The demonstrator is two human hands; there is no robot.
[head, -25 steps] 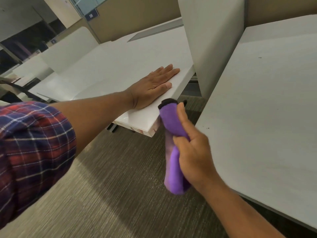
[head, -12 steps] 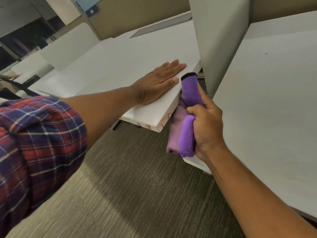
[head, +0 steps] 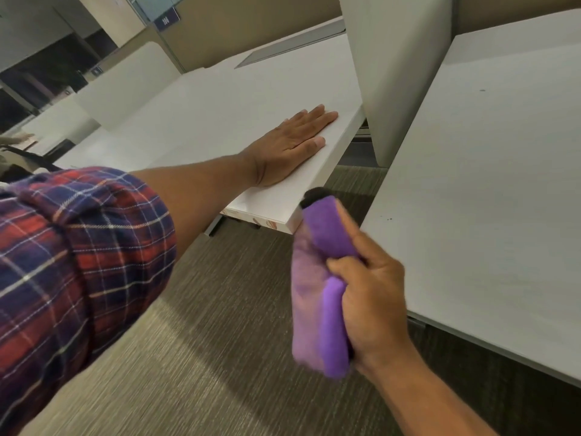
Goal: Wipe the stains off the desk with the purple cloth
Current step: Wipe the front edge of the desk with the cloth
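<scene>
My right hand (head: 372, 297) grips the folded purple cloth (head: 323, 278), which has a black trim at its top end. The cloth's top touches the near corner of the white desk (head: 220, 114), against its side edge. Reddish-brown stains (head: 264, 222) show on the desk's front edge just left of the cloth. My left hand (head: 292, 146) lies flat on the desk top near that edge, palm down, fingers together, holding nothing.
A second white desk (head: 487, 199) stands to the right, with small dark specks on it. A tall white divider panel (head: 396, 73) rises between the two desks. Grey-brown carpet (head: 204, 357) covers the floor between and below them. More desks and panels stand far left.
My right hand has drawn the cloth back along the desk's side edge, from beside my left fingertips down to the near corner. My left hand has stayed flat on the desk.
</scene>
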